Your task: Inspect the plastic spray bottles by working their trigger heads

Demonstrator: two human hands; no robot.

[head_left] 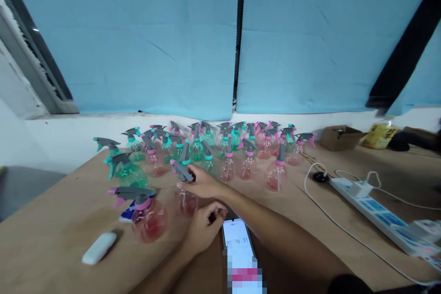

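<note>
My right hand reaches across from the lower right and is closed around the neck of a pink spray bottle, just under its grey trigger head. The bottle stands upright on the wooden table. My left hand lies below it with the fingers curled in, its fingertips at the top edge of a phone that lies flat with its screen lit. Nothing shows inside the left hand.
Several pink and green spray bottles crowd the back of the table. A larger pink bottle and a green bottle stand at the left, beside a white oblong object. A power strip, cables and a cardboard box lie at the right.
</note>
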